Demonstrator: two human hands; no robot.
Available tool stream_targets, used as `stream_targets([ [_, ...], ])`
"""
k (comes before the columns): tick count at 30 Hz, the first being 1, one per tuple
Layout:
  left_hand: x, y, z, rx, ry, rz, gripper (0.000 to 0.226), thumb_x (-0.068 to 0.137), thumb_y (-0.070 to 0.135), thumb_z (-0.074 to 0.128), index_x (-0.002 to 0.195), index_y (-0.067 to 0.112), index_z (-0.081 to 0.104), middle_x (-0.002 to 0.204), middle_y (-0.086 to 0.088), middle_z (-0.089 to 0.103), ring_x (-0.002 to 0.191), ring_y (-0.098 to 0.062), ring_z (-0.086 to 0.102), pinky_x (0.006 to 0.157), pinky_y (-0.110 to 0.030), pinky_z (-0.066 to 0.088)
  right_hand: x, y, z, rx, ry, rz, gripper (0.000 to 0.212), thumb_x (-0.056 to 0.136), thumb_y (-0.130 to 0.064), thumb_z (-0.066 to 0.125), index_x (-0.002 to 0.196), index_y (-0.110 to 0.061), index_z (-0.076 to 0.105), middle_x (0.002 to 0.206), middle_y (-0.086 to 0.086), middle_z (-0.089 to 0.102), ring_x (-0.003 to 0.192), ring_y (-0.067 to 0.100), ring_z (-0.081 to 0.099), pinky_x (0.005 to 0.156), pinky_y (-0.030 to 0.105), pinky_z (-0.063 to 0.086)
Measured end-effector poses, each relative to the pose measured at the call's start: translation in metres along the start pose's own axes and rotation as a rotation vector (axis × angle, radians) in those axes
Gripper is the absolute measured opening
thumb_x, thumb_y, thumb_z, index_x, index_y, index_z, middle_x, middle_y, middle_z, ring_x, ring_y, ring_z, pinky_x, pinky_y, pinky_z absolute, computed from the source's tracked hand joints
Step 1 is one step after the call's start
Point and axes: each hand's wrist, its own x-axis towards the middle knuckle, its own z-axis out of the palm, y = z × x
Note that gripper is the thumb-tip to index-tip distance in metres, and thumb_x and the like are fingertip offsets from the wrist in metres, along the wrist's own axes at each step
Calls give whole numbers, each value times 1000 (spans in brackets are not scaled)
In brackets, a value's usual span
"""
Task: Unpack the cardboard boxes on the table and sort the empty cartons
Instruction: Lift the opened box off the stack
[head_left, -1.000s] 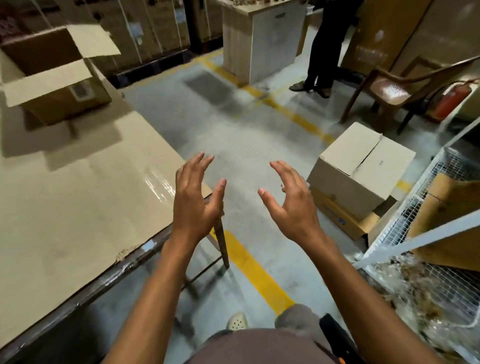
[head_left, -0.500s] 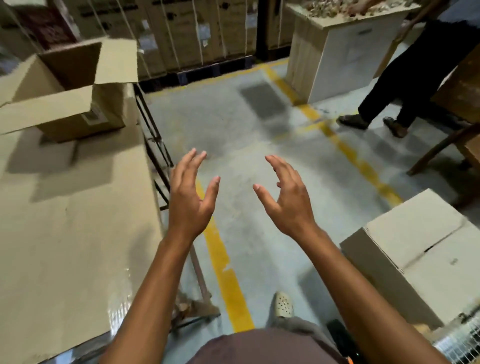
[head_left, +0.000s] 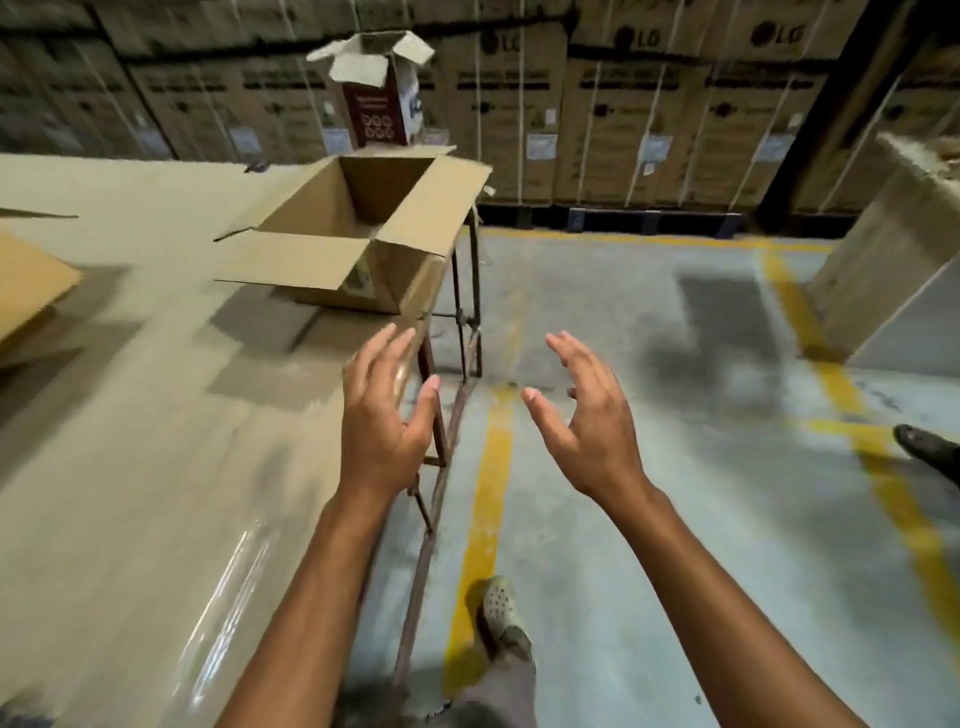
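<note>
Head view, from the left edge: a corner of brown cardboard (head_left: 31, 280), cut off by the frame, juts in over the table (head_left: 130, 493), whose top is a flat tan sheet with a glossy, film-like sheen near its front. Further along, at the table's far right corner, sits an open cardboard box (head_left: 436, 208), plain corrugated brown, flaps folded outward; only its bare inner walls show. Just behind it stands a tall, narrow maroon carton (head_left: 376, 111), upright, its pale top flaps splayed open; its contents cannot be seen. The left hand (head_left: 382, 415) hovers over the table's right edge, near the open box but short of it, fingers straight and a little spread, thumb apart, palm facing right, holding and touching nothing. Below it runs the table's thin rusty metal frame (head_left: 418, 577). The right hand (head_left: 587, 426) is raised over the grey concrete floor (head_left: 753, 519), palm facing left toward the other, fingers loosely curved and spread, empty. A worn yellow line (head_left: 483, 493) is painted on the floor between the forearms. Along the back wall, large strapped cartons (head_left: 623, 104) are stacked in rows. At the far right stand a pale block-shaped counter (head_left: 893, 249) and, lower, someone's dark shoe (head_left: 927, 449).
</note>
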Motion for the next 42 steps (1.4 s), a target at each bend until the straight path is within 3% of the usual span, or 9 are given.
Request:
stream_targets([
  [6, 76, -53, 30, 75, 128, -98, 48, 92, 27, 58, 136, 8, 56, 141, -10, 53, 133, -23, 45, 113, -37, 35, 107, 33, 47, 35, -93, -95, 63, 91, -50, 50, 145, -18, 48, 150, 4, 47, 135, 21, 46, 99, 50, 49],
  [13, 197, -109, 53, 188, 270, -169, 44, 93, 22, 58, 135, 9, 57, 137, -11, 54, 129, -25, 45, 108, -33, 37, 256, 43, 91, 1, -201, -174, 60, 91, -45, 53, 146, -21, 47, 153, 4, 43, 139, 20, 40, 104, 48, 47],
  [17, 246, -144, 59, 254, 300, -269, 43, 93, 24, 60, 133, 10, 58, 136, -12, 53, 129, -25, 44, 106, -35, 38, 324, 50, 113, -32, -243, -181, 52, 93, -42, 55, 140, -22, 52, 154, 5, 42, 141, 24, 37, 111, 41, 36],
  [22, 301, -186, 54, 373, 326, -351, 36, 93, 22, 62, 128, 13, 61, 133, -15, 54, 129, -29, 44, 107, -44, 41, 406, 65, 153, -78, -280, -201, 42, 93, -36, 61, 132, -21, 60, 150, 10, 46, 140, 28, 38, 114, 43, 31],
  [27, 344, -231, 43, 496, 282, -587, 37, 94, 24, 62, 129, 14, 60, 136, -15, 51, 131, -31, 40, 107, -46, 40, 485, 83, 199, -204, -344, -173, 44, 94, -40, 60, 134, -23, 59, 151, 10, 43, 140, 29, 36, 114, 44, 31],
  [32, 342, -230, 62, 598, 401, -773, 36, 95, 29, 60, 129, 18, 60, 135, -9, 52, 131, -29, 39, 106, -45, 40, 561, 102, 234, -254, -427, -124, 44, 94, -39, 59, 134, -21, 57, 151, 10, 42, 139, 29, 36, 112, 48, 34],
  [37, 328, -224, 100, 756, 386, -1067, 52, 93, 38, 60, 140, 18, 49, 145, -13, 44, 135, -34, 37, 109, -48, 34, 601, 128, 275, -256, -677, -172, 46, 92, -40, 57, 133, -17, 54, 141, 14, 47, 128, 35, 46, 104, 50, 43],
  [40, 305, -230, 110, 526, 431, -1286, 72, 83, 43, 61, 148, 23, 37, 150, -13, 41, 136, -36, 39, 112, -51, 35, 589, 140, 290, -47, -735, -42, 41, 95, -36, 49, 130, -17, 59, 128, 15, 63, 116, 37, 57, 95, 42, 46],
  [42, 295, -228, 110, 141, 644, -1345, 80, 70, 39, 60, 145, 27, 37, 141, -9, 53, 122, -32, 54, 103, -51, 47, 584, 142, 292, 1, -679, 0, 41, 95, -38, 47, 129, -19, 60, 124, 13, 66, 114, 37, 59, 95, 42, 47],
])
